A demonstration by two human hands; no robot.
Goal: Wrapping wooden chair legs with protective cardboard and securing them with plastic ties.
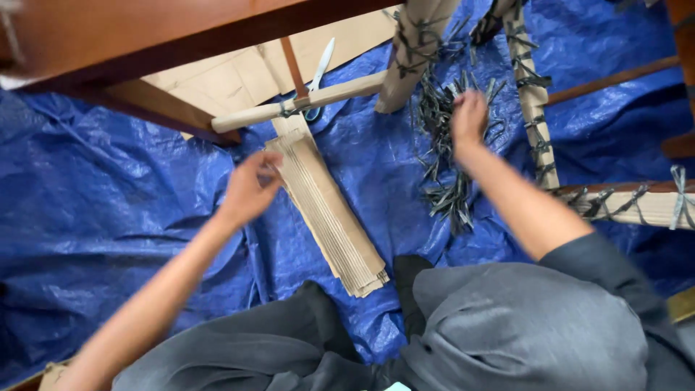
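While you sit on the floor, your left hand (250, 187) rests at the top end of a stack of brown cardboard strips (329, 213). Its fingers are curled in, and the fingertips touch the top edge of the stack. You cannot tell if they pinch a strip or just rest on it, because the hand is a bit blurry.

Your right hand (469, 119) is down in a pile of grey plastic ties (443, 156). The fingers are bent into the pile. You cannot tell if they have hold of any ties.

The cardboard stack lies flat on a blue tarp (116, 210), slanting from your left hand down toward your knees. The pile of ties lies on the same tarp, to the right of the stack, and the two are apart.

Just past the top of the stack, a wooden rod wrapped in cardboard (297, 106) lies across. A pair of scissors (318, 72) with a pale blade sits behind it, on flat sheets of cardboard (217, 80). A dark wooden beam (145, 36) runs across the top left.

On the right, more wooden legs wrapped in cardboard (532, 94) are tied with the same grey ties. One wrapped bar (637, 203) sticks out near your right arm. Your grey clothes (507, 326) fill the bottom.
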